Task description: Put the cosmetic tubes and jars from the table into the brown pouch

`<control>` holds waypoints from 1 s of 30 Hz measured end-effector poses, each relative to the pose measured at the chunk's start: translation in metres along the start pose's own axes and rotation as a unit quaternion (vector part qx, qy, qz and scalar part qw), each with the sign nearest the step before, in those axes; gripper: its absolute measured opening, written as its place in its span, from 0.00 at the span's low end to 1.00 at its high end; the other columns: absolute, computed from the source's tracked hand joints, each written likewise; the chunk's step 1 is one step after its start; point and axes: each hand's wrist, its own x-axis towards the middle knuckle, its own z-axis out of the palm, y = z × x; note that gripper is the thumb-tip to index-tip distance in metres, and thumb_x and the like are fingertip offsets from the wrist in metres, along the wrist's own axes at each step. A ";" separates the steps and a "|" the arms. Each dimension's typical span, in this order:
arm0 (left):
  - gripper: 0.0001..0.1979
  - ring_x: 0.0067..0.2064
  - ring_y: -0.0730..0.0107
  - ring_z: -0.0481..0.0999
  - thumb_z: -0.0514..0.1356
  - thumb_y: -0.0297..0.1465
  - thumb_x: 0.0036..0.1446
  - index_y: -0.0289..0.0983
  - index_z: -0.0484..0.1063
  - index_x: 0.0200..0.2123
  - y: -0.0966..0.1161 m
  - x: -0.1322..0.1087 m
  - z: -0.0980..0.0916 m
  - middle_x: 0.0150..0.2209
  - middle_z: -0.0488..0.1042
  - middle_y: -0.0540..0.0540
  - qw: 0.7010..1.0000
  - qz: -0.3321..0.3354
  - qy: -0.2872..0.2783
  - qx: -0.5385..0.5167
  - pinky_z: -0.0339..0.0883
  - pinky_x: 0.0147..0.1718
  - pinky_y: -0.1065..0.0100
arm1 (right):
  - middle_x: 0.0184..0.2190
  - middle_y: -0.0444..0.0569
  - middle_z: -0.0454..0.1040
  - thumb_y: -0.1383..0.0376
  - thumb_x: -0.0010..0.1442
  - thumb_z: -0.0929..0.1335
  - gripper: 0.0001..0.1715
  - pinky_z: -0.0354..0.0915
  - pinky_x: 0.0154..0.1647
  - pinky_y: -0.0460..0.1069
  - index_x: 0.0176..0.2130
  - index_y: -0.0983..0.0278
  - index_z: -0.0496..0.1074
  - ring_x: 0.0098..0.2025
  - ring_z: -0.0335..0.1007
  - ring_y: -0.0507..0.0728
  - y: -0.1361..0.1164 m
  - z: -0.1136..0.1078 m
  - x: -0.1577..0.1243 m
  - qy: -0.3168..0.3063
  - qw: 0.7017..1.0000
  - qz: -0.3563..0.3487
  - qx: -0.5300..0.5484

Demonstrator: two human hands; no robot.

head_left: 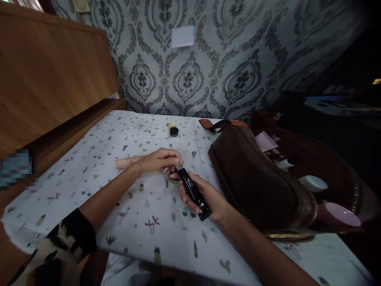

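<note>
My right hand (208,196) is wrapped round a black tube-shaped cosmetic container (193,193), held slanted over the table. My left hand (159,159) pinches the container's silvery top end with closed fingertips. Under the hands a small round object (174,179) lies on the printed white tablecloth (139,222), partly hidden. Just behind my left hand lies a beige tube (127,161) on its side.
A brown open bag (256,178) sits at the right, holding pink and white jars (342,214) and other items. A small dark-lidded jar (174,130) stands toward the patterned wall. A wooden headboard (50,75) borders the left side.
</note>
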 end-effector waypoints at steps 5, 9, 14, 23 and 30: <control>0.23 0.24 0.77 0.68 0.58 0.52 0.63 0.35 0.69 0.36 0.003 0.000 0.005 0.24 0.69 0.52 0.999 0.015 0.010 0.038 0.62 0.24 0.74 | 0.20 0.37 0.69 0.46 0.58 0.73 0.27 0.49 0.11 0.41 0.46 0.64 0.73 0.12 0.50 0.44 0.001 0.000 0.000 -0.005 0.999 -0.035 0.010; 0.24 0.20 0.78 0.65 0.54 0.51 0.66 0.37 0.64 0.28 0.006 -0.002 0.010 0.19 0.65 0.55 0.991 0.006 0.044 0.129 0.61 0.25 0.73 | 0.20 0.37 0.68 0.48 0.57 0.74 0.28 0.51 0.12 0.41 0.48 0.64 0.72 0.13 0.51 0.45 0.003 0.001 0.000 0.023 0.999 -0.046 -0.019; 0.32 0.19 0.76 0.64 0.50 0.55 0.65 0.37 0.61 0.19 0.000 -0.001 0.013 0.14 0.62 0.53 0.978 -0.015 0.110 0.179 0.59 0.23 0.72 | 0.21 0.39 0.67 0.44 0.57 0.72 0.31 0.47 0.13 0.42 0.48 0.66 0.74 0.15 0.52 0.45 0.001 0.001 0.001 0.054 0.996 -0.042 -0.054; 0.23 0.24 0.77 0.69 0.53 0.51 0.67 0.36 0.69 0.47 0.001 -0.004 0.003 0.26 0.70 0.52 0.995 0.027 0.055 0.081 0.63 0.24 0.74 | 0.22 0.42 0.68 0.47 0.53 0.74 0.29 0.46 0.15 0.42 0.44 0.66 0.76 0.18 0.54 0.46 -0.001 -0.001 0.002 0.089 0.994 -0.059 -0.037; 0.19 0.26 0.76 0.71 0.61 0.46 0.62 0.35 0.69 0.43 0.000 -0.002 -0.004 0.29 0.73 0.50 0.999 0.037 0.014 0.025 0.65 0.26 0.74 | 0.23 0.43 0.70 0.48 0.53 0.75 0.26 0.48 0.15 0.42 0.40 0.66 0.75 0.18 0.56 0.46 -0.002 0.000 0.001 0.100 0.992 -0.077 -0.023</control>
